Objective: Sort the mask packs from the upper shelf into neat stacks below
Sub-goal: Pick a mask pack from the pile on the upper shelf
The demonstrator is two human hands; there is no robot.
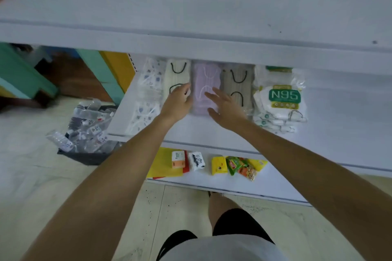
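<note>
The purple mask pack (204,79) lies on the middle shelf (339,110), between the cream pack (177,75) and the grey pack (237,83). The right hand (228,110) is loose with its fingers spread, probably patting the stack straight. The left hand (178,103) is at the pack's left edge, but I cannot tell if it grips.

On my feed I see both arms uncovered along all their visible length, down to the left hand (177,101) and right hand (227,108); at the bottom edge a pale grey-white shirt (222,249), black shorts (239,224), one bare leg (218,207) showing past their hem
</note>
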